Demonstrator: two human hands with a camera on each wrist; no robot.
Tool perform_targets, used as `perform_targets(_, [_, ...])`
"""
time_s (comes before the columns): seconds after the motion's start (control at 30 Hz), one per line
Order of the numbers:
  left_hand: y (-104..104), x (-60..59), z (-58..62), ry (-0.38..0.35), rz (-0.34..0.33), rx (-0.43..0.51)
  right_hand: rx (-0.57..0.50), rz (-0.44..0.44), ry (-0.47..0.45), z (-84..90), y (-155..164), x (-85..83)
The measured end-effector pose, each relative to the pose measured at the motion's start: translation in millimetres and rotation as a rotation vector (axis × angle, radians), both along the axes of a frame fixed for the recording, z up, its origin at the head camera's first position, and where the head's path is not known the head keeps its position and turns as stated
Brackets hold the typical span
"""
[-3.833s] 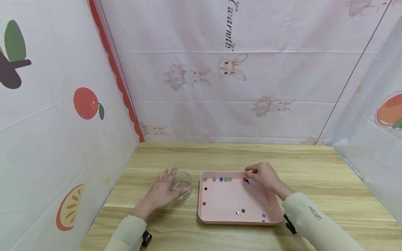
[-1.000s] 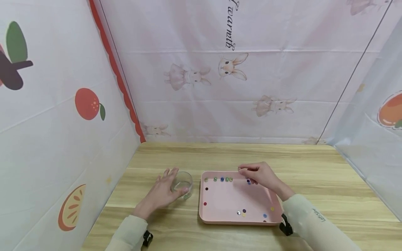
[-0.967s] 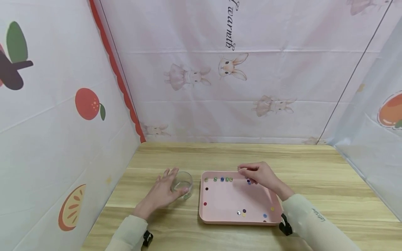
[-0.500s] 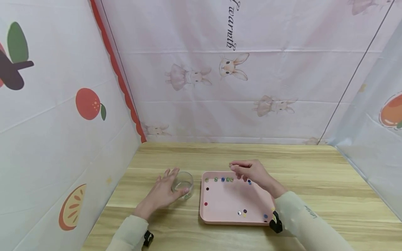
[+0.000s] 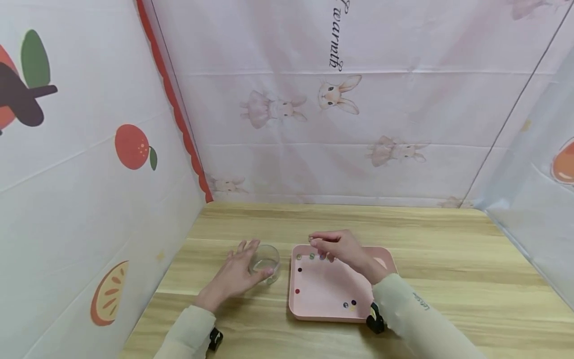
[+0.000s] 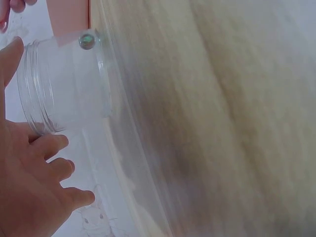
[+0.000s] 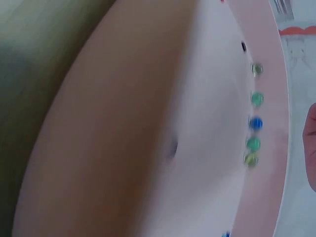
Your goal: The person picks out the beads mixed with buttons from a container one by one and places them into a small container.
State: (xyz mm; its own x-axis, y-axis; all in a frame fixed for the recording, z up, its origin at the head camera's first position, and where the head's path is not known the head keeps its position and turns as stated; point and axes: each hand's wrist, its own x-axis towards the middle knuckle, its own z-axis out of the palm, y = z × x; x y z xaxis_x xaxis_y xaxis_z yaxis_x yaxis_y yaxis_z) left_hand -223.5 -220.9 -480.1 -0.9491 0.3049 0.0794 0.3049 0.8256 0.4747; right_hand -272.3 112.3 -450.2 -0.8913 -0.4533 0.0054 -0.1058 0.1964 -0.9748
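From my head view, my left hand (image 5: 233, 276) rests on the wooden table (image 5: 439, 259) just left of the pink tray (image 5: 332, 289), with its fingers curved around the small glass jar (image 5: 265, 262) to keep it steady. My right hand (image 5: 338, 246) is raised over the far left corner of the tray, its fingertips pressed together on something very small; I judge it is one bead, but it is too tiny to see for sure. More beads (image 5: 311, 256) lie in a row along the far wall of the tray, and a few are at its near side. In the left wrist view, my fingers (image 6: 47, 168) reach around the jar (image 6: 64, 84), which is clear with a threaded neck, and one green bead (image 6: 88, 40) already sits at its bottom, on the side toward the tray. In the right wrist view, mostly the inside of the tray (image 7: 148, 128) is visible, blurred, with the row of green and blue beads (image 7: 255, 123) near its wall; my fingertips there I cannot see well. To do this well, I think I must keep the pinch firm, bring it straight over the jar mouth, and hold the jar still
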Motion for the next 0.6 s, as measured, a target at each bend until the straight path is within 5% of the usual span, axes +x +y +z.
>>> perform_targets(0.6, [-1, -0.6, -0.4, -0.004, 0.0, 0.009, -0.036, 0.093, -0.006, -9.3, -67, 4.8])
